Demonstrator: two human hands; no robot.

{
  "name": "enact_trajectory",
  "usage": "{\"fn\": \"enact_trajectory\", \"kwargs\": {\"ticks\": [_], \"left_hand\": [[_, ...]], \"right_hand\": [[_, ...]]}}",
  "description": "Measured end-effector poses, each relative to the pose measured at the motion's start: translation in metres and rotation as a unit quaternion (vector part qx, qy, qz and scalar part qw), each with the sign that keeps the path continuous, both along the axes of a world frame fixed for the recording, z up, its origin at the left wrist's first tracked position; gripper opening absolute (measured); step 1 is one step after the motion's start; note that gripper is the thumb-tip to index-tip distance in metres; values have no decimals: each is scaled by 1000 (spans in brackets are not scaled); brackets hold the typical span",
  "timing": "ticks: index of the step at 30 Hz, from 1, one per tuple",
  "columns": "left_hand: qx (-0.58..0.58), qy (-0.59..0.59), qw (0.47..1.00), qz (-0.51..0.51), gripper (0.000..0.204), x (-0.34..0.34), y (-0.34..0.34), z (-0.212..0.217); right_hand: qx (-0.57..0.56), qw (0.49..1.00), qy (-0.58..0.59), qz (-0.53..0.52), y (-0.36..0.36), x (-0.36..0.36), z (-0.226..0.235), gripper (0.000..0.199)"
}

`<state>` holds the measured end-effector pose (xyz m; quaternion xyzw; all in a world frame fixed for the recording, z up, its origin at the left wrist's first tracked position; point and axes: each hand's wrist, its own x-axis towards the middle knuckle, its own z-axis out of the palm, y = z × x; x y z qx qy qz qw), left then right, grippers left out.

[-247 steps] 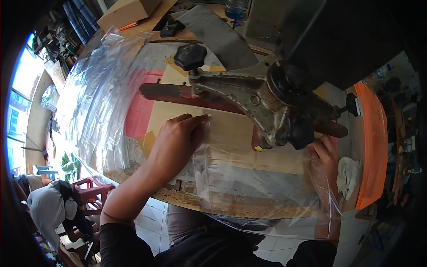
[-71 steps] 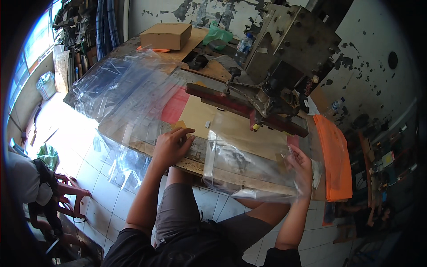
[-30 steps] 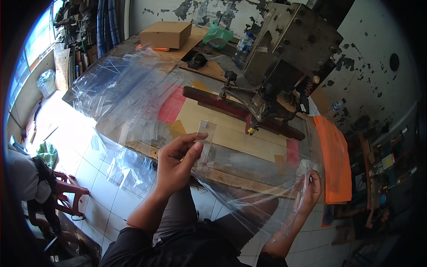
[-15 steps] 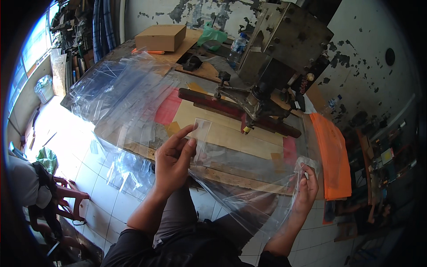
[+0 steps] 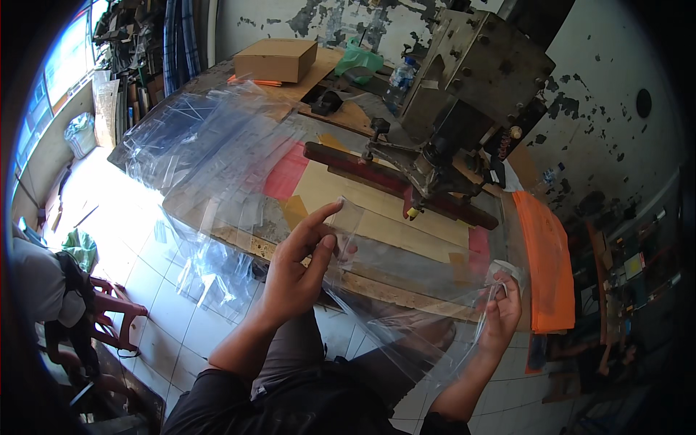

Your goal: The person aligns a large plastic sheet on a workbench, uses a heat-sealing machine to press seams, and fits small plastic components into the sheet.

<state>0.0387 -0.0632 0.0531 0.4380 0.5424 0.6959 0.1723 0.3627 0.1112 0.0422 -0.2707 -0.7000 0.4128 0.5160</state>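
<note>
A thin, clear plastic sheet point(image 5: 406, 335) hangs between my two hands, over the front edge of the worktable and my lap. At its upper left end, my left hand point(image 5: 299, 270) has hold of it, the index finger stretched along the film and other fingertips showing through. Farther right, my right hand point(image 5: 499, 308) pinches a crumpled end of the sheet. Just beyond stands a press machine point(image 5: 471, 80) with a long dark-red bar point(image 5: 399, 185) above a cream-coloured pad point(image 5: 319, 190). Glare and folds make the sheet's exact edges hard to follow.
Loose clear plastic sheets point(image 5: 210, 145) cover the table's left side, some drooping over its edge. Orange sheets point(image 5: 549, 264) lie folded at the right end. Behind are a cardboard box point(image 5: 275, 60) and a plastic bottle point(image 5: 399, 83). A red stool point(image 5: 119, 312) stands at left.
My left index finger has straightened along the film, away from the thumb. My right hand keeps its pinch with little movement. The whole view has shifted slightly.
</note>
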Motion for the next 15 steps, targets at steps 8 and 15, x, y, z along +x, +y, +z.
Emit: {"fn": "enact_trajectory", "kwargs": {"ticks": [8,15], "left_hand": [[18,66,997,22,49,5,11,-13],[-51,71,994,63,53,22,16,-19]], "right_hand": [[-84,983,78,-144,1,8,4,12],[22,981,128,-143,-2,12,-12,12]]}}
